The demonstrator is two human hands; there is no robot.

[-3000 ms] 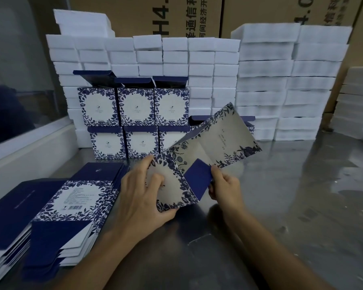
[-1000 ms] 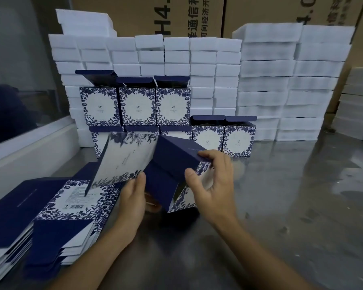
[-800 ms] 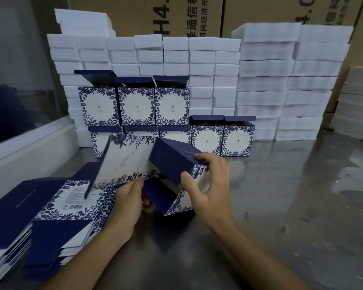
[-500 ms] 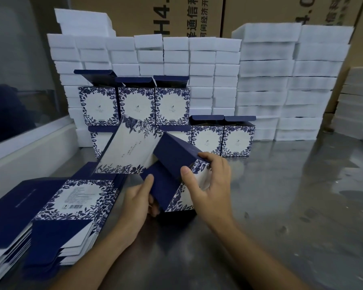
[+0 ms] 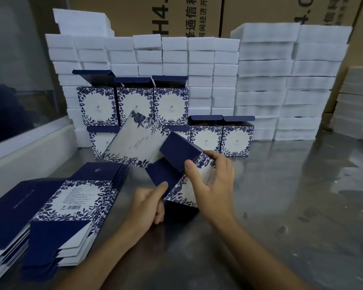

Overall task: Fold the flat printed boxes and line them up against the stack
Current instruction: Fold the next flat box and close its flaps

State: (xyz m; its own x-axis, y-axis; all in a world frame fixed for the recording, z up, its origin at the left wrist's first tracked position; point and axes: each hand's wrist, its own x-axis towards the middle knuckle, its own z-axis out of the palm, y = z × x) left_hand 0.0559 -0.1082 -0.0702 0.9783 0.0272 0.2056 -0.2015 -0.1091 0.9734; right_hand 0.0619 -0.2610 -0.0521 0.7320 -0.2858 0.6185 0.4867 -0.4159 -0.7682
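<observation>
Right hand [image 5: 211,185] grips box [image 5: 134,143] at its near end; left hand [image 5: 149,203] pinches navy flap [image 5: 159,174]; box long axis runs far-left; flap lies just left of right thumb.

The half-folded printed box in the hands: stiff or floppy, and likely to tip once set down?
The half-folded box probably flexes only at its creases: its printed panel stays flat while unsupported. It seems light, held by the left hand and right hand alone. Set down, it would likely stand like the folded boxes.
</observation>
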